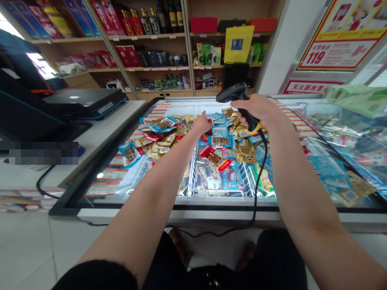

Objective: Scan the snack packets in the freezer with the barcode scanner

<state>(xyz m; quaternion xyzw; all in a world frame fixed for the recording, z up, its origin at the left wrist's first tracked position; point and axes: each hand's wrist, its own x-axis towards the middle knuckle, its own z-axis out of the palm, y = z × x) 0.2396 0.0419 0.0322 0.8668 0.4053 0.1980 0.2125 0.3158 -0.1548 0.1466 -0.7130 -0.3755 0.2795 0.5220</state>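
Observation:
My right hand [261, 108] is wrapped around the handle of a black barcode scanner [232, 92], its head tilted toward the left above the freezer. A black cord hangs from the scanner's handle down past the freezer's front edge. Stretched forward, my left hand [202, 124] is over the middle of a pile of small snack packets; its fingers are mostly hidden, so its grip is unclear. Blue packets [223, 141], gold packets [246, 151] and a red packet [215, 157] lie around it on the glass top.
Under the glass of the chest freezer [211, 213], white wire baskets [193, 173] hold packaged goods. At left, a counter carries a flat scale [87, 98] and a dark monitor. Stocked shelves [151, 36] stand behind. Green bags [356, 98] lie at right.

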